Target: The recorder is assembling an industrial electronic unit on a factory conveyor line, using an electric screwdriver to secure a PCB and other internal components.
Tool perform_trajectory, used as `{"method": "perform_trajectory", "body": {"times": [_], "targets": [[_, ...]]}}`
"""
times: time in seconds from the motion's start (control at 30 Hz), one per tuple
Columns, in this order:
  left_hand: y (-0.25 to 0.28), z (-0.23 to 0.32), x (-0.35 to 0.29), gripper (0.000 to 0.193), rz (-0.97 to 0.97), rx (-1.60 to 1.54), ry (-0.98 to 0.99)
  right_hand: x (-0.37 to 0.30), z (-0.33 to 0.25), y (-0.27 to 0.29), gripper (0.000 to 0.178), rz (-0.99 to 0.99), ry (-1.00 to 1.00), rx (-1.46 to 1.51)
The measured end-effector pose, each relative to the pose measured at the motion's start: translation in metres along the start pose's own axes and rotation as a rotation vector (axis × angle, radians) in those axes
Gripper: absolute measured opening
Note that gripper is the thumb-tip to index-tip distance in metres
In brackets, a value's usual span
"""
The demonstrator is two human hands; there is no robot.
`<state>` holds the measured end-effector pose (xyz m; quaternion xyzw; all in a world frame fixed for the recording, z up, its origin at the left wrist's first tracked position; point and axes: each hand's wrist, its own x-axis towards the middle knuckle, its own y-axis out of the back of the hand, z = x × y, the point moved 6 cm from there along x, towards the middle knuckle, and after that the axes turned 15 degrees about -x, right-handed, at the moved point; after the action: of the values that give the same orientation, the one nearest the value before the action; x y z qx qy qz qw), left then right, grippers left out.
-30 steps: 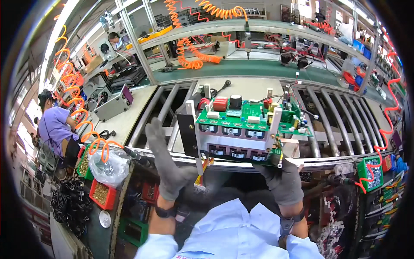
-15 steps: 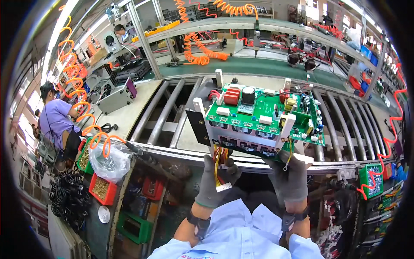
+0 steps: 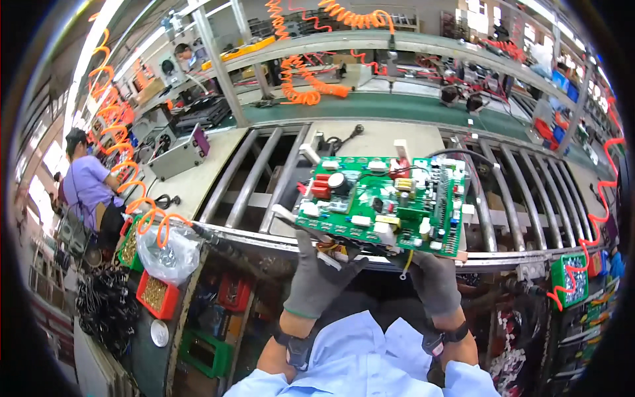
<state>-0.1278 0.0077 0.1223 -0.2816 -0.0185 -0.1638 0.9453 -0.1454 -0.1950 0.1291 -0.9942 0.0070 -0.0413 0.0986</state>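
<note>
A green circuit board assembly point(image 3: 383, 206) with red, black and white components and pale corner posts is held over the near edge of the roller line. My left hand point(image 3: 317, 281), in a grey glove, grips its near left corner, with the thumb up along the side and the fingers partly under it. A bundle of wires point(image 3: 331, 251) shows beside those fingers. At the near right edge my gloved right hand point(image 3: 433, 284) holds the assembly from below, its fingertips hidden. A yellow lead with a ring end point(image 3: 405, 270) hangs between the hands.
Metal rollers point(image 3: 522, 192) flank a pale board point(image 3: 397, 134) bearing a black plug cord. Left stand a red bin of brass-coloured screws point(image 3: 157, 294), a plastic bag point(image 3: 169, 251) and a co-worker point(image 3: 89, 178). A green bin point(image 3: 570, 281) and coiled red hose point(image 3: 598, 205) are right.
The assembly has tipped and come lower, so its top faces me more and its near side is mostly hidden. The wire bundle and white connector hang less in view. Both hands moved slightly left.
</note>
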Motion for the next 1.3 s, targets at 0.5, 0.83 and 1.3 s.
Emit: {"method": "perform_trajectory", "body": {"times": [0.5, 0.83, 1.3], "targets": [[-0.019, 0.032, 0.015, 0.066, 0.196, -0.801, -0.074, 0.018, -0.061, -0.019, 0.044, -0.164, 0.174, -0.331], [-0.025, 0.077, 0.024, 0.065, -0.134, -1.188, -0.27, 0.013, -0.035, 0.095, 0.035, 0.184, 0.436, -1.124], [-0.025, 0.068, 0.037, 0.065, 0.251, -0.7, -0.426, 0.195, -0.089, 0.069, 0.069, 0.188, 0.411, -2.497]]}}
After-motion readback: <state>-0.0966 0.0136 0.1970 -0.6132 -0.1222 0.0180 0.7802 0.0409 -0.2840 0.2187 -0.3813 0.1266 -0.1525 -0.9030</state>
